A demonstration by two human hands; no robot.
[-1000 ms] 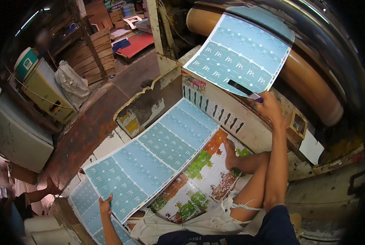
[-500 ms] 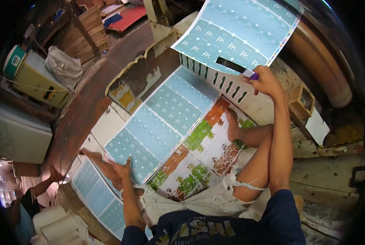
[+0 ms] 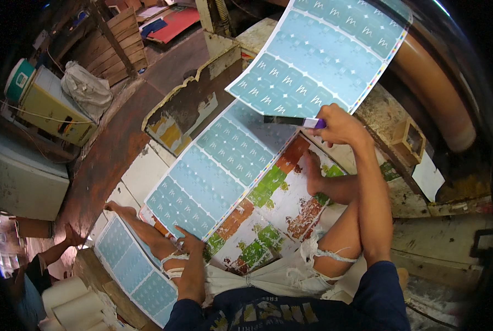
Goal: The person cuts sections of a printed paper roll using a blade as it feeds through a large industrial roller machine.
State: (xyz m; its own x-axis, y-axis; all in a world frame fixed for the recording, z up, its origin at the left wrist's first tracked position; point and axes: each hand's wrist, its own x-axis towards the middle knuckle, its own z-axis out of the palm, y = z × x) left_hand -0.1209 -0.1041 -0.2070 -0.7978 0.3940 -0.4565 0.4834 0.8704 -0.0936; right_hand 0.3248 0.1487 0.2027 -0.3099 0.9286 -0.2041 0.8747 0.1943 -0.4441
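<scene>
A teal-and-light-blue printed sheet (image 3: 324, 55) hangs at the upper right, its near edge curling above a second matching sheet (image 3: 210, 163). That lower sheet lies flat on the slanted board before me. My right hand (image 3: 340, 128) is closed round the purple-and-white handle of a flat dark-bladed tool (image 3: 284, 119). Its blade is at the hanging sheet's near edge, partly hidden by it. My left hand (image 3: 190, 243) rests at the lower sheet's near corner, index finger stretched out onto the paper. Beside it, green, brown and white printed paper (image 3: 268, 220) covers the board.
A large copper-brown cylinder (image 3: 437, 88) stands at the right, with a small wooden box (image 3: 407, 140) below it. More blue printed sheets (image 3: 130, 265) lie at the lower left. Another person's leg (image 3: 59, 251) shows at the far left. My bare legs flank the board.
My right hand has moved down and left, bringing the blade to the hanging sheet's lower edge. My left hand has shifted right and slightly down at the lower sheet's near end.
</scene>
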